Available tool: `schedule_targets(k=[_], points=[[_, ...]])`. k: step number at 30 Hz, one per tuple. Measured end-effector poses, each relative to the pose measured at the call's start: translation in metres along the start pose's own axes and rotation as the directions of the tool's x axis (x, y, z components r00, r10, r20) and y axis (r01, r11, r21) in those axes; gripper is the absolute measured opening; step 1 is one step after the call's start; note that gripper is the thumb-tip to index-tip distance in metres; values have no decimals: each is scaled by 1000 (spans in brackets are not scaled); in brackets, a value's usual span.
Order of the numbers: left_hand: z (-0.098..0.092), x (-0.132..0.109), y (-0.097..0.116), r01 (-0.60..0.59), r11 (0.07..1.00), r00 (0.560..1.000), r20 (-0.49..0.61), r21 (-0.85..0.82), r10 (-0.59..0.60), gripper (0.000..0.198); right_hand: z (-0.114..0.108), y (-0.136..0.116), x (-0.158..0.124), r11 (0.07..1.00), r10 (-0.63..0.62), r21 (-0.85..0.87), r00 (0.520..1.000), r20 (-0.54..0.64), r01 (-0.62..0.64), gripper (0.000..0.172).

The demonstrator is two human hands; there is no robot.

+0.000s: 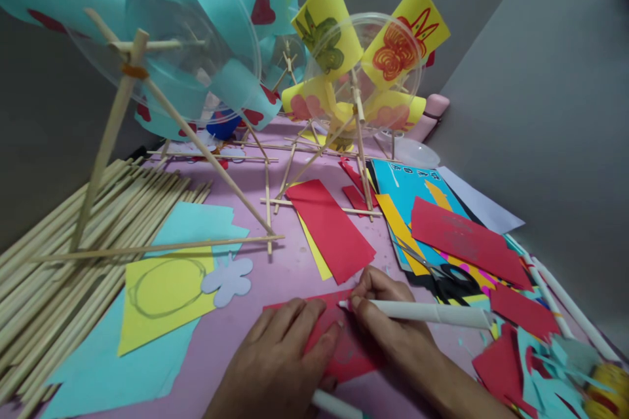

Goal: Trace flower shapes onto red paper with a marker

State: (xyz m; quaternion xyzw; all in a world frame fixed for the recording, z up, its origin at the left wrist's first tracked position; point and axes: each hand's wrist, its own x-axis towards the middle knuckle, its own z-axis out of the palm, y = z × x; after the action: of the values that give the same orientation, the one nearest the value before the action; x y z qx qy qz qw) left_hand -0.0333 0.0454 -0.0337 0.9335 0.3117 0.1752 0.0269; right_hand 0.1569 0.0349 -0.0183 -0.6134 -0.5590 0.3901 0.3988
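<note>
Across the purple table (pixel 280 275), your right hand (pixel 393 334) is closed around a white marker (pixel 442 313), its tip at the red paper (pixel 354 366) beneath; your left hand (pixel 275 357) lies outspread on that sheet, and scissors (pixel 437 273) rest beyond the marker grip.

Head camera looks forward and down, hands (pixel 282 353) close.

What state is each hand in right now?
Left hand: rests on red paper; can't tell if it holds the white tube below.
Right hand: closed, holding a white marker.
</note>
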Motion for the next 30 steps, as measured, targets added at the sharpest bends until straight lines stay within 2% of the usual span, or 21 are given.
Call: schedule_targets(k=[7, 15, 20, 25, 30], points=[[3, -2, -1, -1, 1000, 1000, -2, -2, 1, 32, 1, -1, 0, 1000, 8, 12, 1000, 2, -8, 13], [-1, 0, -1, 15, 1000, 999, 52, -16, -14, 33, -2, -2, 1, 976, 97, 209, 988, -124, -69, 14], [0, -1, -1, 11, 1000, 999, 37, -11, -10, 33, -3, -4, 3, 984, 107, 151, 990, -93, -92, 12], [1, -1, -2, 4, 1000, 1000, 30, -12, -4, 32, -4, -7, 2, 997, 65, 54, 992, -106, -60, 13], [2, -1, -2, 3, 999, 1000, 20, -32, -2, 31, -3, -8, 2, 997, 65, 36, 993, -93, -62, 13]])
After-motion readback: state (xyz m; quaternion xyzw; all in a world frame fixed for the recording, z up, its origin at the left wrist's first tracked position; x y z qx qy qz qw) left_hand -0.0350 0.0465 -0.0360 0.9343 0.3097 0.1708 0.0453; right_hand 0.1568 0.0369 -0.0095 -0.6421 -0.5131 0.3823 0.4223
